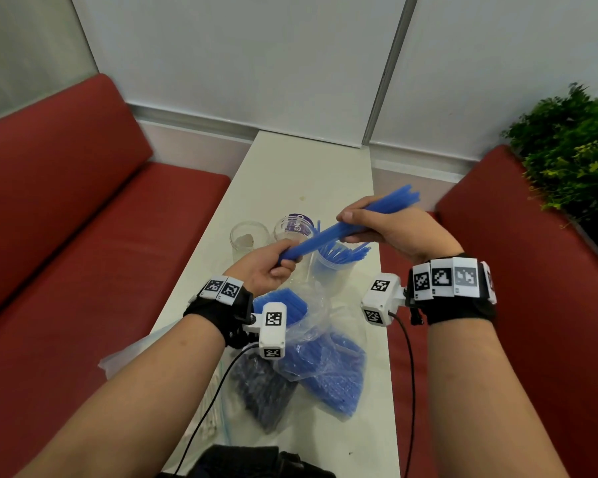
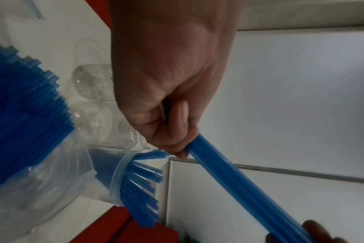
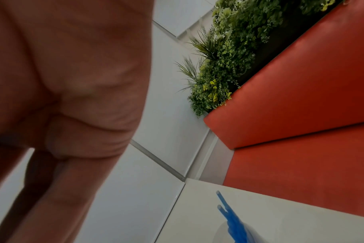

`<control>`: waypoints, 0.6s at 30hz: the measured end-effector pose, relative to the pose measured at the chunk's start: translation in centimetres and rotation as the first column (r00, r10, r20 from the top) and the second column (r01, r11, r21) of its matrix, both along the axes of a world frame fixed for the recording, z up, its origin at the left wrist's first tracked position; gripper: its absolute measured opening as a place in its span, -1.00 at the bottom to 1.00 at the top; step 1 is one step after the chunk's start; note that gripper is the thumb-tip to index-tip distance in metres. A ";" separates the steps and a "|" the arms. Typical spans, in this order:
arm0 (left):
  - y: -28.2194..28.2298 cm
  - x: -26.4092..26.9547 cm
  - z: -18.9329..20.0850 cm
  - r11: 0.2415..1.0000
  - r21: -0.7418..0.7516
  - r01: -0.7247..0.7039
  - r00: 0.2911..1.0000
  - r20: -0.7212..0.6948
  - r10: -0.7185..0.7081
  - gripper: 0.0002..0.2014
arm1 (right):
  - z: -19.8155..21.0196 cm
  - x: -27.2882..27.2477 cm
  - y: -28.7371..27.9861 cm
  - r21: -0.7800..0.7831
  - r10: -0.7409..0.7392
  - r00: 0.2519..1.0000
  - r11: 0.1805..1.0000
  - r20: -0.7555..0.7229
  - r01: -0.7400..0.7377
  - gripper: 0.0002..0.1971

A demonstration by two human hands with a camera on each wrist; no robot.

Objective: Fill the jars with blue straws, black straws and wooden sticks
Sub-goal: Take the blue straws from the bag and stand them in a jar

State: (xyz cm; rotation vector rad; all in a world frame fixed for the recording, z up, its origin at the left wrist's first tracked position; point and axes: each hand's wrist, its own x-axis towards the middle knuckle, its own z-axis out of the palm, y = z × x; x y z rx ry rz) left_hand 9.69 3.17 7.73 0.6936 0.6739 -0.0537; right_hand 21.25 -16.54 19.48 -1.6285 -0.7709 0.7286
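Both hands hold one bundle of blue straws [image 1: 328, 232] slanting above the table. My left hand [image 1: 273, 262] grips its lower end, and in the left wrist view the left hand [image 2: 172, 134] curls round the bundle of blue straws [image 2: 239, 185]. My right hand [image 1: 377, 225] grips the upper half. Below them a clear jar [image 1: 332, 267] holds blue straws fanned out; this clear jar [image 3: 237, 233] also shows in the right wrist view. Two empty clear jars [image 1: 249, 238] [image 1: 292, 229] stand behind. A plastic bag of blue straws [image 1: 325, 367] and a bag of black straws [image 1: 263, 388] lie nearer me.
The narrow white table [image 1: 311, 167] runs between two red benches [image 1: 83, 219] [image 1: 532, 270]. A green plant [image 1: 573, 139] stands at the right. A bag of wooden sticks [image 1: 211, 408] lies at the table's left edge. Cables hang from both wrist cameras.
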 end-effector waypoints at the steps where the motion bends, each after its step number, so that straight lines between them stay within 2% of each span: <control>1: 0.0 0.1 -0.3 0.999 0.037 -0.027 1.000 -0.014 0.027 -0.81 | 0.1 0.2 0.1 0.011 -0.031 1.000 0.999 0.002 0.031 -0.89; 3: 0.2 0.3 -0.9 0.974 0.226 -0.005 0.999 -0.039 0.014 -0.70 | 0.4 1.0 0.4 0.042 -0.121 0.992 0.992 0.027 0.119 -0.94; 5: 0.4 0.3 -1.5 0.855 0.509 0.098 0.994 -0.099 -0.055 -0.71 | 0.4 2.2 0.9 0.080 -0.261 0.961 0.964 0.096 0.254 -0.95; 6: 0.5 0.4 -1.8 0.749 0.645 0.149 0.988 -0.136 -0.079 -0.75 | 0.1 2.9 1.2 0.086 -0.344 0.928 0.939 0.144 0.334 -0.93; 8: 0.5 0.8 -2.4 0.470 0.847 0.249 0.968 -0.213 -0.130 -0.81 | -1.1 4.2 1.8 0.059 -0.453 0.856 0.889 0.248 0.454 -0.90; 10: 0.2 1.3 -2.8 0.233 0.913 0.336 0.933 -0.287 -0.218 -0.85 | -3.0 5.1 2.8 -0.012 -0.481 0.820 0.860 0.310 0.510 -0.85; 13: -0.5 1.7 -3.5 -0.034 0.911 0.411 0.848 -0.396 -0.352 -0.84 | -6.3 5.8 4.2 -0.123 -0.511 0.783 0.805 0.354 0.580 -0.86; 15: -1.1 1.9 -4.0 -0.139 0.895 0.425 0.804 -0.443 -0.396 -0.77 | -8.5 5.8 4.9 -0.189 -0.510 0.794 0.788 0.332 0.586 -0.86; 18: -2.4 1.7 -5.5 -0.265 0.852 0.450 0.735 -0.523 -0.431 -0.68 | -11.3 5.3 5.4 -0.255 -0.442 0.843 0.815 0.306 0.520 -0.79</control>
